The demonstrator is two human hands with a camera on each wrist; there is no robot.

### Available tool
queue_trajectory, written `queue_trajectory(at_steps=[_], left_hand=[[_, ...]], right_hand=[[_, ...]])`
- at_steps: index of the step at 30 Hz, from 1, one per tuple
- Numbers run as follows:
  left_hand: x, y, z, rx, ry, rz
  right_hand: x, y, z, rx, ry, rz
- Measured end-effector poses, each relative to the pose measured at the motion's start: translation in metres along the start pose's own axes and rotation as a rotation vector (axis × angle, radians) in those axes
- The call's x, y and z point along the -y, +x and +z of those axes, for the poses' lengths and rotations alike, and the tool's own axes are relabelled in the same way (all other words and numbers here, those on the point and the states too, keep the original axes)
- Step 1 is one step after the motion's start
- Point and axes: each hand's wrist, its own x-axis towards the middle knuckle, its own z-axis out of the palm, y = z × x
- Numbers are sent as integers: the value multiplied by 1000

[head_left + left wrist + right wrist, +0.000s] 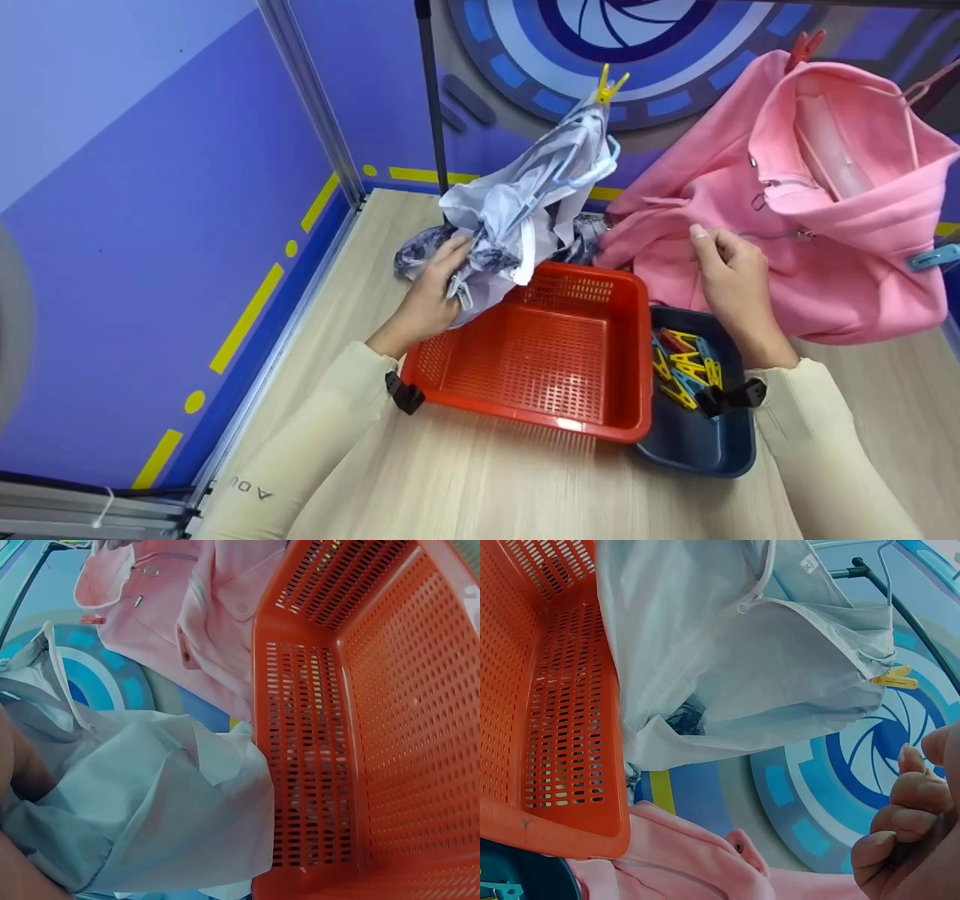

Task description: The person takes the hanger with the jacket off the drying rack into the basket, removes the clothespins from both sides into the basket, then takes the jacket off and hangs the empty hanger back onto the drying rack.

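Observation:
A light grey and white zip-up jacket point(517, 206), with dark patterned parts showing, hangs from a yellow clothespin point(613, 84). My left hand point(431, 292) grips its lower left edge over the red basket. A white zip edge dangles by the fingers. The right hand point(739, 277) is in the air in front of a pink hooded jacket point(720, 195), its fingers loosely curled around nothing. From the right wrist view, the grey jacket's lining point(727, 682) spreads out beside the basket, and the curled fingers point(907, 821) lie low at the right.
A red perforated basket point(525, 420) stands on the wooden surface. To its right is a dark blue tray point(682, 450) with several coloured clothespins point(686, 367). Red point(804, 49) and blue point(934, 257) clothespins are on the pink jacket. A dark pole point(433, 97) rises behind.

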Motion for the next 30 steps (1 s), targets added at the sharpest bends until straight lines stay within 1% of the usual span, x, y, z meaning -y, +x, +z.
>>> queue_trajectory(at_steps=[2, 7, 8, 10, 13, 15, 17, 20, 26, 30], left_hand=[[1, -2, 0, 9, 12, 11], [1, -6, 0, 40, 87, 24], [1, -7, 1, 43, 98, 35], [1, -10, 2, 46, 120, 64], [0, -15, 3, 57, 158, 100], [-3, -19, 3, 70, 197, 109], [-6, -22, 3, 90, 243, 111], [-10, -24, 4, 113, 308, 118], [-13, -29, 7, 130, 409, 161], [-12, -33, 9, 131, 454, 217]], right_hand=[[-1, 1, -1, -4, 7, 5], [-3, 4, -4, -22, 31, 41], [-4, 4, -4, -24, 35, 51], [4, 3, -6, -26, 50, 67], [8, 4, -7, -22, 83, 96], [8, 5, -8, -21, 114, 112], [0, 9, -9, -26, 133, 131], [-4, 11, -11, -39, 161, 153], [-5, 12, -13, -51, 154, 159], [-5, 12, -13, -52, 162, 157]])
